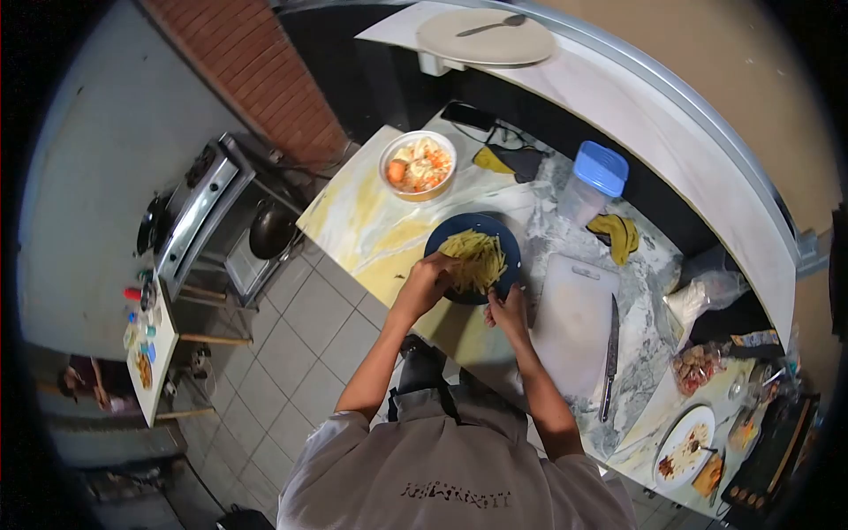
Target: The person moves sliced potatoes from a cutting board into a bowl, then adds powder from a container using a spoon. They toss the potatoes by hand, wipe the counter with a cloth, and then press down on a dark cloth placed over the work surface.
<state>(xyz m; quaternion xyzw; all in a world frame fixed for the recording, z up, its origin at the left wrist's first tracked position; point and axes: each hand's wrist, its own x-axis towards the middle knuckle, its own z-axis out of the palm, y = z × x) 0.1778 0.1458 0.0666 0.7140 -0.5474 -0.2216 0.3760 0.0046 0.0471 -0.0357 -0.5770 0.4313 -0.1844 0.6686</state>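
A dark blue bowl (509, 245) stands on the marbled table with pale yellow cut strips (477, 256), like potato sticks, heaped inside. My left hand (428, 283) is over the bowl's left side, its fingers curled closed against the strips. What it pinches is hidden by the fingers. At the bowl's near rim is my right hand (507, 313), partly closed, thumb and fingers at the edge; any small thing between them is too small to name. Just right of it lies a white cutting board (574, 322), with a knife (609, 362) along its right edge.
A bowl of chopped orange and white food (418, 166) sits at the table's far left. Behind are a phone (469, 116), yellow-black cloths (614, 237) and a blue-lidded container (601, 170). A dirty plate (685, 448) is at right. Across the floor are a stove (201, 190) and another person (93, 382).
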